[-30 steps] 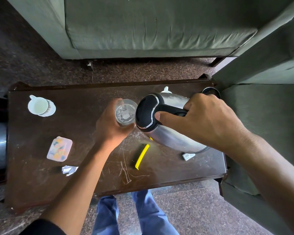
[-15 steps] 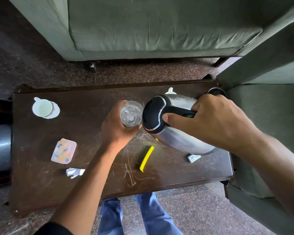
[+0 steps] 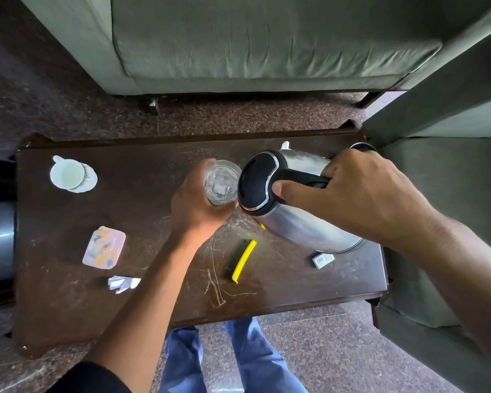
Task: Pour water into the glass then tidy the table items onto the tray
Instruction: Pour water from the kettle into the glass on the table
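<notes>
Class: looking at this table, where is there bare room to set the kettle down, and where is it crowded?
Bare: the table between the cup and the left hand; also the near edge beyond the yellow strip. Crowded: the right end, with the kettle, right hand, glass and small box.

Worktop [image 3: 142,304]: dark wood — scratched
Far left: white cup [image 3: 67,175] on saucer [image 3: 90,180]
Left: plastic box [image 3: 104,247], paper scraps [image 3: 123,283] near it
Middle: yellow strip [image 3: 243,261]
Right: small white packet [image 3: 323,260]
</notes>
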Available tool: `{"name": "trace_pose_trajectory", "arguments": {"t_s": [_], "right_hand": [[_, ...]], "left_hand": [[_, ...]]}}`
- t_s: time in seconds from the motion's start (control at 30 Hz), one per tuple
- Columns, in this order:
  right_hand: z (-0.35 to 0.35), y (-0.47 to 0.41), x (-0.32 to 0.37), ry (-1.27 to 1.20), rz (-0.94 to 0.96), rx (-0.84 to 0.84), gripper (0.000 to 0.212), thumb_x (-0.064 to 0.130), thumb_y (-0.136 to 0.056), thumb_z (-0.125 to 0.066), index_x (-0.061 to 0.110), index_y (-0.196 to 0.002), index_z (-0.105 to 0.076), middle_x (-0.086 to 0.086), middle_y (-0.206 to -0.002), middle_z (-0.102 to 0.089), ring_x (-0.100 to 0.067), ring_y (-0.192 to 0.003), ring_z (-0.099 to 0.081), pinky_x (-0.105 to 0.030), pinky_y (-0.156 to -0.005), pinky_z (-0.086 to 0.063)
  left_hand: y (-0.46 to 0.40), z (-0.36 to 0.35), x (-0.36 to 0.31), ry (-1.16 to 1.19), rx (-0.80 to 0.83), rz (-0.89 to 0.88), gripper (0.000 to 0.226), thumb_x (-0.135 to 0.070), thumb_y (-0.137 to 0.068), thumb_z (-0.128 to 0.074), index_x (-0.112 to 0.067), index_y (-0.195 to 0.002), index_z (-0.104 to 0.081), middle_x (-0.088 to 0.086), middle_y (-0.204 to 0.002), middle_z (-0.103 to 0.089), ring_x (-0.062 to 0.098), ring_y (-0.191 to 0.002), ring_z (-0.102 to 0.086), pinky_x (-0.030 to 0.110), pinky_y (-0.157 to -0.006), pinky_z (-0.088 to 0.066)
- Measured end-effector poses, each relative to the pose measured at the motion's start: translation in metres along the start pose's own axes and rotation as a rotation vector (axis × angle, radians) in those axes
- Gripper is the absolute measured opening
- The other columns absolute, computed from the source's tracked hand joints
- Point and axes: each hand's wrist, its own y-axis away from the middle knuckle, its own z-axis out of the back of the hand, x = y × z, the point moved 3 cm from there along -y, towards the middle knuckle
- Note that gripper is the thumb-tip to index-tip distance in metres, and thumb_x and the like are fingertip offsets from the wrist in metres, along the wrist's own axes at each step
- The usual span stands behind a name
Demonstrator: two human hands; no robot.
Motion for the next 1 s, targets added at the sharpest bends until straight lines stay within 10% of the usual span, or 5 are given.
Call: {"name": "trace_pose_trajectory", "arguments": {"t_s": [0.67,1.0], "right_hand": [[-0.011,0.000,-0.007,-0.140,-0.038,0.022,0.079,0.080,-0.067,-0.065,0.010,-0.046,-0.034,-0.001,-0.047,-0.036,-0.027,-0.052,-0.036,-0.035,-0.051,-0.027],[-0.031,0.000,-0.025,-0.567,-0.013,0.021,0.093,0.080,-0.069,-0.067,-0.007,-0.064,-0.033,-0.019,-0.060,-0.026,-0.028,-0.058,-0.024,-0.049,-0.055,-0.029]], "left_hand": [[0.000,0.001,-0.007,0.044,-0.014,0.010,0.091,-0.054,-0.067,-0.094,-0.040,-0.146,-0.051,-0.016,-0.139,-0.071,0.012,-0.127,-0.069,0.034,-0.102,-0.056],[-0.007,0.013,0.001,0.088,-0.040,0.043,0.084,-0.046,-0.067,-0.097,-0.039,-0.141,-0.055,-0.026,-0.123,-0.069,-0.005,-0.112,-0.063,0.003,-0.089,-0.038]]}}
